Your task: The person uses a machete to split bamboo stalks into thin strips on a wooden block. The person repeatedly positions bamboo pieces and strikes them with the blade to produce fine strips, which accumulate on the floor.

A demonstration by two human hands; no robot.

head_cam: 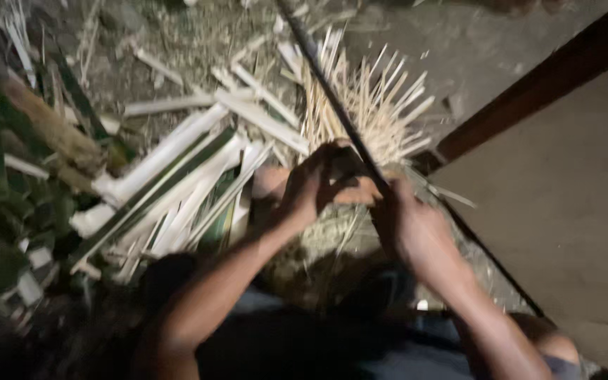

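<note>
Dim ground [473,42] littered with split bamboo, two hands working one long dark strip.

The dark strip [332,98] runs diagonally from the upper middle down past the right hand, ending out of view at lower right. The left hand [314,184] is closed, fingers curled around the strip. The right hand [406,225] is closed on the same strip just below it. Behind the hands, a bundle of thin pale splints [374,105] fans out. Wider split bamboo pieces [177,176], green and white, lie to the left. A brown board [564,190] lies at right. No containers are discernible.
</note>
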